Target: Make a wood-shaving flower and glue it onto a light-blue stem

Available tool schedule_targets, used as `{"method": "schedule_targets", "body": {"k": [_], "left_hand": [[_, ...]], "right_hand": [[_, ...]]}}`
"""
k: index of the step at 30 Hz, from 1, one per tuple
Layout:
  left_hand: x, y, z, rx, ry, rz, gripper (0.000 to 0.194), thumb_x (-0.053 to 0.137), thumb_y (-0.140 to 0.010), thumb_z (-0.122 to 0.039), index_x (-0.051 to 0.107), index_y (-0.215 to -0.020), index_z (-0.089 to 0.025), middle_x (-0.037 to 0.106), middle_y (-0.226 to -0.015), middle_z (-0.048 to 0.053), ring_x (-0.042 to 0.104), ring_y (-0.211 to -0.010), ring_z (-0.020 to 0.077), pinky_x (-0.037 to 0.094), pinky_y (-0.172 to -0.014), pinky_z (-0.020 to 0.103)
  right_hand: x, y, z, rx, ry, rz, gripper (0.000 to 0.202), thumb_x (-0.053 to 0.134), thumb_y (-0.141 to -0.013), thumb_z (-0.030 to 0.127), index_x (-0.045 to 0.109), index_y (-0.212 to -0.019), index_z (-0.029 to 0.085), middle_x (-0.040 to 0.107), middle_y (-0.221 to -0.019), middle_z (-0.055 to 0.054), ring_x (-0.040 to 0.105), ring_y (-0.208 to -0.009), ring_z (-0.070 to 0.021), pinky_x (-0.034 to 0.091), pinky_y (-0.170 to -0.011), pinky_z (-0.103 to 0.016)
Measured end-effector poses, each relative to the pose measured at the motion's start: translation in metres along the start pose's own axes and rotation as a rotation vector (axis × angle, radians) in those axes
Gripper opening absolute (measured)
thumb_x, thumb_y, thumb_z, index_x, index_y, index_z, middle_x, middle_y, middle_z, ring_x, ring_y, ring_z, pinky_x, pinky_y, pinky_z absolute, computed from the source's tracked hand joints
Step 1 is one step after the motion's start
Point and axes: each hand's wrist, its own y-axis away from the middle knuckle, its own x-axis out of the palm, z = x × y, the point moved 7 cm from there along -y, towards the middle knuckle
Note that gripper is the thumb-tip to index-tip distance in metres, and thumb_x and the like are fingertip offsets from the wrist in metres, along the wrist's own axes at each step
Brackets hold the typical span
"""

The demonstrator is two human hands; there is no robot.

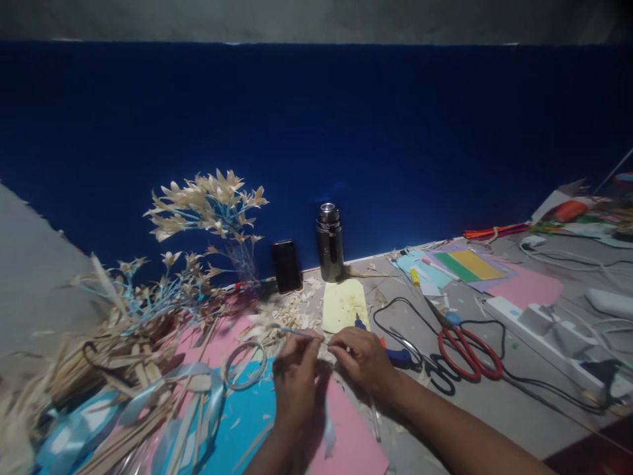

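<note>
Both hands meet over the pink paper sheet, just in front of the yellow card. The left hand pinches a thin blue-wrapped stick between thumb and fingertips, and the right hand closes on the same stick's near end, where a pale dried leaf sliver seems to sit; the fingers hide the exact join. Held this way, with one hand steadying and the other pressing, the stick stays level and clear of the paper, probably so the small piece can be seated against it.

Left of the yellow card stands a clear vase holding finished stems with dried-leaf flowers on blue stalks; more such stems lie heaped further left. A ring of light ribbon rests just left of the hands. Behind the card stand a metal flask and a dark phone, propped against the blue backdrop. Right of the card lie a blue glue gun, partly hidden by the right hand, with its black cord, and red-handled scissors, all within reach. Whether the flask is capped is unclear.
</note>
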Motion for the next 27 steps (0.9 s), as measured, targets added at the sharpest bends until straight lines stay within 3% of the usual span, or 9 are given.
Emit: {"method": "schedule_targets", "body": {"k": [4,8,10,14,16,18,23,27], "left_hand": [[-0.021,-0.013,-0.027,0.091,0.017,-0.132,0.011,0.069,-0.083,-0.032,0.062,-0.081,-0.024,0.069,-0.075,-0.001,0.065,-0.077,0.0178,0.052,-0.078,0.03],[-0.021,-0.022,-0.038,0.047,-0.165,0.118,0.015,0.07,-0.08,-0.032,0.065,-0.071,-0.021,0.064,-0.064,0.0,0.06,-0.064,0.0163,0.048,-0.063,0.026],[-0.03,-0.025,-0.037,0.061,-0.271,0.189,0.02,0.07,-0.081,-0.033,0.066,-0.066,-0.02,0.062,-0.063,0.0,0.057,-0.063,0.0162,0.046,-0.06,0.026],[-0.068,-0.034,-0.017,0.021,-0.259,0.015,0.016,0.076,-0.077,-0.036,0.071,-0.073,-0.022,0.066,-0.069,0.002,0.059,-0.067,0.0181,0.047,-0.064,0.027],[-0.078,-0.035,-0.003,-0.028,-0.217,-0.065,0.015,0.077,-0.075,-0.036,0.072,-0.077,-0.022,0.068,-0.072,0.002,0.061,-0.07,0.0193,0.049,-0.067,0.029],[-0.073,-0.032,0.006,-0.065,-0.214,-0.047,0.012,0.075,-0.078,-0.034,0.072,-0.077,-0.022,0.068,-0.073,0.003,0.061,-0.071,0.0197,0.048,-0.067,0.029],[-0.029,-0.015,0.006,-0.089,-0.222,0.263,0.022,0.066,-0.084,-0.029,0.066,-0.064,-0.02,0.06,-0.065,0.002,0.054,-0.065,0.0185,0.042,-0.064,0.028],[-0.012,0.003,0.004,-0.062,-0.225,0.402,0.02,0.06,-0.088,-0.024,0.069,-0.071,-0.021,0.062,-0.072,0.004,0.057,-0.072,0.0202,0.043,-0.07,0.029]], "right_hand": [[-0.002,0.0,-0.008,0.076,0.035,0.027,0.015,0.059,-0.094,0.016,0.068,-0.084,0.021,0.075,-0.078,-0.003,0.068,-0.071,-0.018,0.048,-0.066,-0.028],[-0.006,0.0,-0.01,0.094,0.05,0.029,0.018,0.052,-0.099,0.017,0.067,-0.089,0.02,0.074,-0.079,-0.003,0.067,-0.069,-0.0171,0.047,-0.065,-0.028],[-0.006,0.0,-0.009,0.08,0.063,0.047,0.021,0.048,-0.101,0.017,0.067,-0.092,0.02,0.074,-0.078,-0.003,0.067,-0.067,-0.017,0.047,-0.064,-0.028],[-0.008,0.0,-0.006,0.03,0.094,0.063,0.02,0.047,-0.101,0.017,0.067,-0.096,0.019,0.075,-0.081,-0.005,0.069,-0.069,-0.0182,0.049,-0.064,-0.029],[-0.009,0.001,-0.005,0.008,0.117,0.066,0.019,0.049,-0.101,0.017,0.067,-0.097,0.02,0.075,-0.079,-0.005,0.069,-0.068,-0.019,0.05,-0.064,-0.03],[-0.008,0.001,-0.005,0.0,0.127,0.083,0.019,0.049,-0.1,0.016,0.068,-0.098,0.02,0.075,-0.078,-0.006,0.069,-0.067,-0.0197,0.05,-0.063,-0.031],[-0.006,0.001,-0.002,0.052,0.02,0.135,0.016,0.054,-0.098,0.015,0.069,-0.097,0.021,0.073,-0.076,-0.005,0.069,-0.066,-0.0196,0.051,-0.063,-0.031],[-0.004,0.004,-0.002,0.228,-0.182,0.146,0.007,0.065,-0.092,0.023,0.071,-0.095,0.021,0.073,-0.078,-0.004,0.067,-0.062,-0.0182,0.051,-0.057,-0.028]]}}
